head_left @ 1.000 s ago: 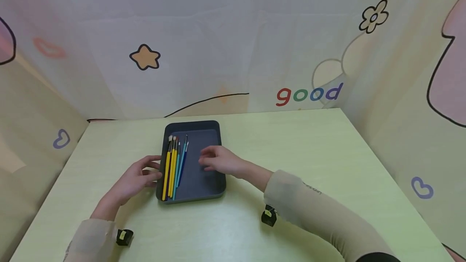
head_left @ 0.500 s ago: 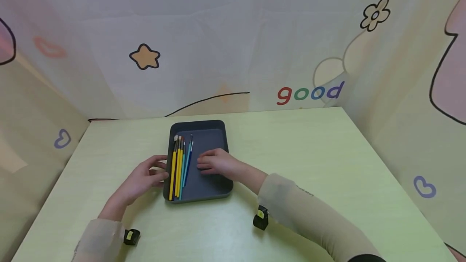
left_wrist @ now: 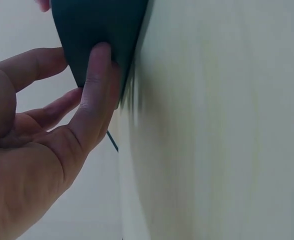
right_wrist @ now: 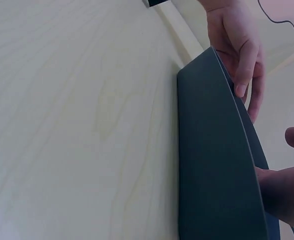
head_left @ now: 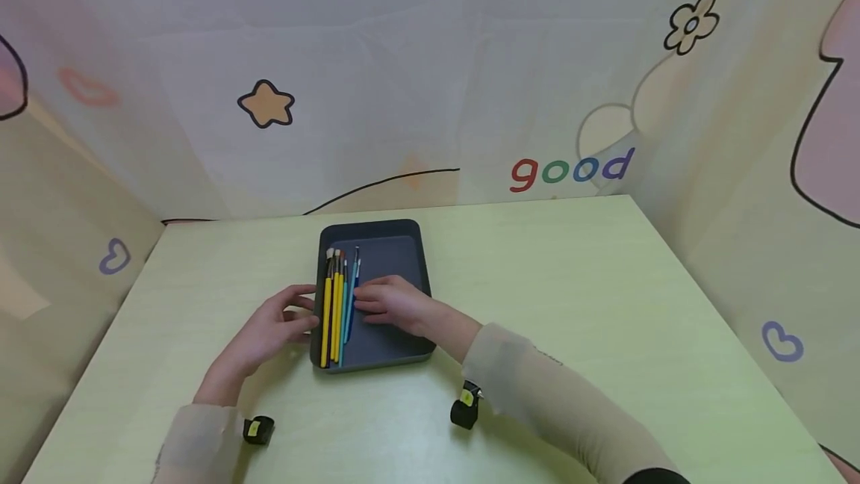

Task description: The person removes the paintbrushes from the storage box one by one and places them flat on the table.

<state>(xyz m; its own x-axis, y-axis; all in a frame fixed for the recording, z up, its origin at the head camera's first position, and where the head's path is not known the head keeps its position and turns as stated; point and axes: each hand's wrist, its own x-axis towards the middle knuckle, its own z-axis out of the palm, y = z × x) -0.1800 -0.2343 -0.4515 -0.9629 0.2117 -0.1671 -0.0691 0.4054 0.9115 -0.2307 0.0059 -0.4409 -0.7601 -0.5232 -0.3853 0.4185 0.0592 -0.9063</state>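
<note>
A dark grey tray (head_left: 396, 346) lies on the table, with several paintbrushes (head_left: 336, 312) side by side along its left part. They have yellow, teal and dark blue handles, and their bristles point to the far side. My left hand (head_left: 272, 327) touches the tray's left side, fingers spread; in the left wrist view, fingertips (left_wrist: 101, 52) rest against the outer wall. My right hand (head_left: 399, 305) reaches over the tray's right side, its fingertips beside the blue brushes, fingers slightly bent. Whether they touch the brushes is hard to tell. In the right wrist view the near wall hides the brushes.
The pale wooden table (head_left: 537, 282) extends around the tray on both sides. A printed cloth (head_left: 376, 95) with a star, a flower and the word "good" hangs behind it and at the sides. A small black camera (head_left: 258, 430) sits at each wrist.
The tray and its brushes have slid to the right, with my left hand moving along against the side. My right hand has moved left, closer to the brushes.
</note>
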